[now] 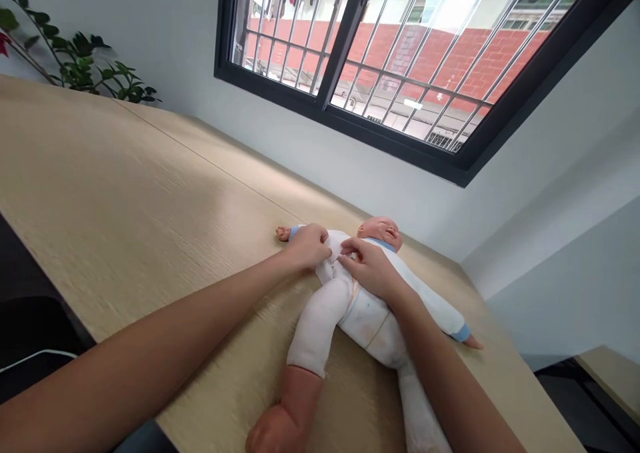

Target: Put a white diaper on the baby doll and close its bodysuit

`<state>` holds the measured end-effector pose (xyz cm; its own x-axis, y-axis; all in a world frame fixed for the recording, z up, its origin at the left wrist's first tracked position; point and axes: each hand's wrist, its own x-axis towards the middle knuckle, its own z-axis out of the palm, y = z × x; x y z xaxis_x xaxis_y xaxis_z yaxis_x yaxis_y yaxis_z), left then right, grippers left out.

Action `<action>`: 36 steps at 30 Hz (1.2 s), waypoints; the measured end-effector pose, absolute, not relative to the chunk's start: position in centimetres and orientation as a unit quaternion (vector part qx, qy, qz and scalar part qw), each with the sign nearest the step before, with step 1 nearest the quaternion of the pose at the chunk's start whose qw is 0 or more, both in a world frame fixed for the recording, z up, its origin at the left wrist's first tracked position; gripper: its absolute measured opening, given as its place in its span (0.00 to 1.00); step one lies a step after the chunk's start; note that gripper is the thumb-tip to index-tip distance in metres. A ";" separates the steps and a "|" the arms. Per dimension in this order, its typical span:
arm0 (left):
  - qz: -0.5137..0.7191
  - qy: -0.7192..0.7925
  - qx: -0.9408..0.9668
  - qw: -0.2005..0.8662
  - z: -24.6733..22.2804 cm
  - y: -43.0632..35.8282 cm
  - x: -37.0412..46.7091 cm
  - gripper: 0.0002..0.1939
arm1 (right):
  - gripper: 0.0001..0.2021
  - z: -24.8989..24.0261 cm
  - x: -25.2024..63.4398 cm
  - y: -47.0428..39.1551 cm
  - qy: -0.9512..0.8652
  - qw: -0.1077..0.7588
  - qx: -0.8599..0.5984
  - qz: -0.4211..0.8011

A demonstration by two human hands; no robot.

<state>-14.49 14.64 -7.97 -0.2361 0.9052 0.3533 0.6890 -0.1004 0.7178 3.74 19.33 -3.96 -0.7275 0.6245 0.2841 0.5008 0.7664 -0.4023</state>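
Note:
A baby doll [381,230] in a white top with blue cuffs lies on its back on the table, its head away from me and its legs toward me. A white diaper [369,321] is wrapped around its hips. At the waist on the left side, my left hand [309,246] is closed with its fingers curled on the diaper's white edge. Opposite it, my right hand [369,265] rests over the doll's belly, thumb and fingertips bent together on the diaper's upper edge. The fingertips partly hide what they pinch.
The light wooden table [150,199] runs up to the wall below a barred window [400,59]. A green plant [85,66] stands at the far left. At the lower right is another wooden surface [615,373] with a dark frame.

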 end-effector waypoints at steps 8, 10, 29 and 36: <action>0.412 0.694 0.579 0.116 -7.6 14.6 -14.6 0.14 | 0.08 -3.7 3.7 19.1 -0.924 0.196 -0.297 0.140; 0.420 0.696 0.569 0.125 -7.6 14.7 -14.7 0.15 | 0.08 -3.8 3.7 19.2 -0.925 0.198 -0.294 0.140; 0.498 0.618 0.516 0.322 -7.8 15.5 -14.7 0.07 | 0.08 -3.3 3.6 18.5 -0.927 0.178 -0.303 0.134; 0.521 0.579 0.498 0.383 -8.6 16.3 -14.7 0.08 | 0.09 -3.2 3.6 18.5 -0.930 0.177 -0.295 0.132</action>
<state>-14.69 16.28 -8.56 -0.2116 0.9744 0.0756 0.1776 -0.0377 0.9834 3.57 18.51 -3.24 -0.7631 0.5952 0.2520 0.5014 0.7911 -0.3504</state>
